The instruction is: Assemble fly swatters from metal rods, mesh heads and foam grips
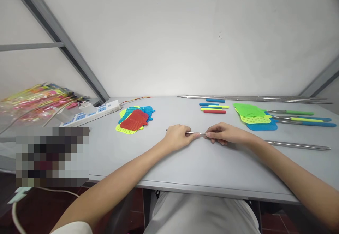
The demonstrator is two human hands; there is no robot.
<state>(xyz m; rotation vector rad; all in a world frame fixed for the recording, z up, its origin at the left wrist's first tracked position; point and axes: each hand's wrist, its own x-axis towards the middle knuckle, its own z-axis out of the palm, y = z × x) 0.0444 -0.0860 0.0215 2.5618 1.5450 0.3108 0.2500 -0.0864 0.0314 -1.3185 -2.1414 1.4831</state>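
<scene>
Over the middle of the table, a thin metal rod (196,133) runs between my two hands. My left hand (177,137) is closed around it, palm down, and a short end of the rod sticks out on the left. My right hand (222,133) pinches the rod between thumb and fingers, close to the left thumb. Further right, a thicker length of metal rod (299,144) emerges from behind my right forearm, roughly in line; whether it joins the held rod is hidden.
Loose fly swatter heads (134,120) lie left of my hands. Behind are coloured handle grips (214,111) and long metal rods (238,98). Assembled fly swatters (254,117) lie right. A power strip (92,114) and plastic-bagged goods (39,101) occupy the left side.
</scene>
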